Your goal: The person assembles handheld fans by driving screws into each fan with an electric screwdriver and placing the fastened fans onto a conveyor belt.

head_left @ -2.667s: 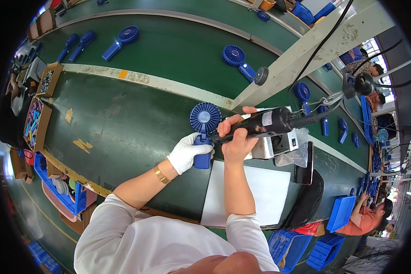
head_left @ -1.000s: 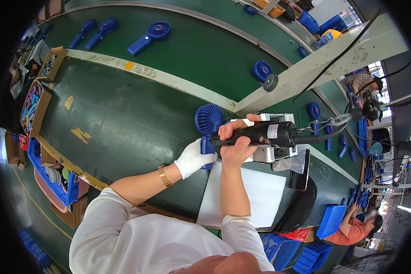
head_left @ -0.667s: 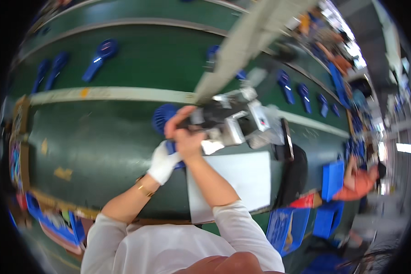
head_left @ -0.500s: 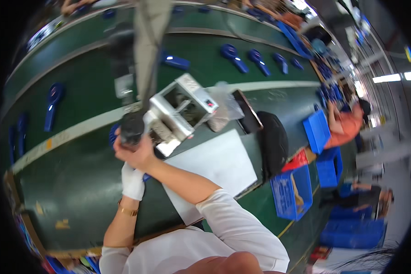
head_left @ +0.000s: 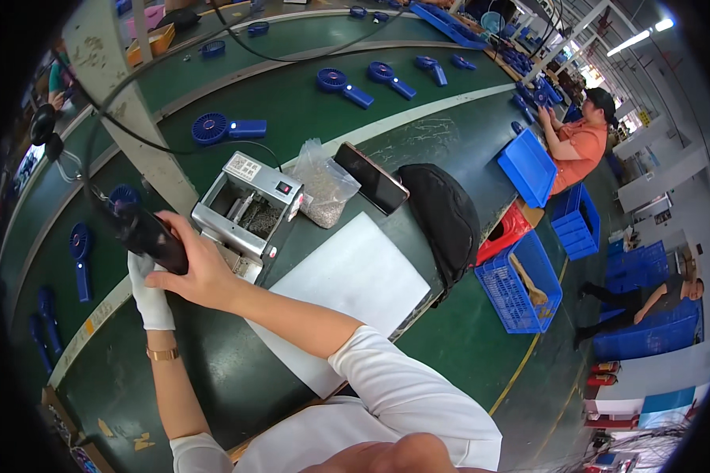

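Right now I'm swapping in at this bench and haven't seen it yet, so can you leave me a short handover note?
Right hand: bare, gripping the black power screwdriver that hangs on a cable.
Left hand: white glove, under the right hand; the blue fan it was steadying is hidden.
Grey metal screw feeder, bag of screws and white sheet lie beside.
Done: cannot tell. Left: blue fans wait on the green belt.

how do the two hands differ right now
The left hand wears a white glove; the right hand is bare. The right hand grips a black power tool hung on a cable, while the left hand sits under it, what it holds hidden. The left wrist carries a gold bracelet; the right wrist has none. Both are over the green table, left of the metal box.
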A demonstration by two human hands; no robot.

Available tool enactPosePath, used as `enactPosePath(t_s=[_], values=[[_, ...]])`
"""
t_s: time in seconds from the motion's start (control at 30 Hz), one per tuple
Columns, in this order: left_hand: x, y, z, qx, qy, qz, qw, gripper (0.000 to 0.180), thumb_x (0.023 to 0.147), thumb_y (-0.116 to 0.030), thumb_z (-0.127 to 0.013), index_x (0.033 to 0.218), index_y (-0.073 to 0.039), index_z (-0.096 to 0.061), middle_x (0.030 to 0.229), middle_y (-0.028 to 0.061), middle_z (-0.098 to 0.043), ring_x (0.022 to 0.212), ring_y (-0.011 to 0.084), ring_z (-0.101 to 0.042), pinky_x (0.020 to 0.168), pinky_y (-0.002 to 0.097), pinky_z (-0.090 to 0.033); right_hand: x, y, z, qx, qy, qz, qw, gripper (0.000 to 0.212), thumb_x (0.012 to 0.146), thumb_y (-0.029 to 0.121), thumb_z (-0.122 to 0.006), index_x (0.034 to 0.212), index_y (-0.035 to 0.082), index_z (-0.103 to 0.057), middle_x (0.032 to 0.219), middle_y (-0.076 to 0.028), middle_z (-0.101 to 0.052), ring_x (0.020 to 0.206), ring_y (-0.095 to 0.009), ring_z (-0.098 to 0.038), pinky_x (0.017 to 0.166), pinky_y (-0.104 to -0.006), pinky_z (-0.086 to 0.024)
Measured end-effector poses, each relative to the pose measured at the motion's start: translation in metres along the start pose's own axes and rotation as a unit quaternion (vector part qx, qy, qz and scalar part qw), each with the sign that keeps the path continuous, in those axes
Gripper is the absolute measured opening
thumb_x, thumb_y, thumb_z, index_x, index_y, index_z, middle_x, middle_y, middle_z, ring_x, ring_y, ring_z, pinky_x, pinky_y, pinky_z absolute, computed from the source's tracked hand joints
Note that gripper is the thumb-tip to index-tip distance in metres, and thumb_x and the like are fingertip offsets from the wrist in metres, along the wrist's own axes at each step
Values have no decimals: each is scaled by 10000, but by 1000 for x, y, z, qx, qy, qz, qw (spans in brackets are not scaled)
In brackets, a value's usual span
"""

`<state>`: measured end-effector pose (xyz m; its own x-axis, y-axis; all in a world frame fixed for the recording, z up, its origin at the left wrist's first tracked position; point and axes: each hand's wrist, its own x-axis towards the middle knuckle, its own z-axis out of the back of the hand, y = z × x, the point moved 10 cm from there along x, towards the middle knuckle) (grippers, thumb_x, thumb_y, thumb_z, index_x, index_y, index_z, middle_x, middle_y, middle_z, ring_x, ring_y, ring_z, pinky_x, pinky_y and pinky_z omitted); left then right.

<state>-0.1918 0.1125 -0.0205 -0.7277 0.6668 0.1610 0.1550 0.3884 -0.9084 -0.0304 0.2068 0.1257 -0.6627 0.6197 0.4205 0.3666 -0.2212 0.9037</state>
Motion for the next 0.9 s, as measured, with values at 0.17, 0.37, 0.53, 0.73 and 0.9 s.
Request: enactPosePath(t_s=[0.17,0.37,0.53,0.73,0.9], values=[[-30,11,-28,410,114,-26,904,474,813,-123,-603,1225,20,-417,1261,136,-436,1128,263,-445,946,334,-379,-16,100,40,-76,-76,239,965,553,707,221,-734,1151,-3,-491,1125,-165,-461,1043,-326,-463,879,-378,-396],[-98,16,-109,682,130,-107,712,456,760,-191,-681,1139,7,-522,1277,183,-451,1209,387,-375,1051,473,-261,-86,157,1,292,72,350,887,414,991,311,-311,962,-4,-578,950,-129,-568,814,-262,-536,730,-368,-441],[-97,29,-112,728,101,-58,676,450,828,-250,-639,1138,54,-524,1270,250,-452,1183,379,-432,972,390,-364,-98,131,54,286,4,256,923,393,962,318,-351,945,2,-584,929,-121,-574,803,-256,-543,719,-361,-443],[-104,27,-110,724,76,-72,682,420,862,-192,-600,1212,22,-510,1231,187,-520,1127,312,-501,935,353,-389,-122,97,79,317,-53,176,930,370,927,325,-400,923,9,-591,903,-112,-581,790,-250,-551,706,-354,-445],[-103,30,-78,759,36,-13,650,459,858,-318,-588,1140,43,-560,1151,189,-581,1044,306,-559,882,349,-421,-134,73,81,368,-72,116,920,354,898,331,-440,906,14,-597,882,-104,-587,779,-244,-558,695,-348,-446]])
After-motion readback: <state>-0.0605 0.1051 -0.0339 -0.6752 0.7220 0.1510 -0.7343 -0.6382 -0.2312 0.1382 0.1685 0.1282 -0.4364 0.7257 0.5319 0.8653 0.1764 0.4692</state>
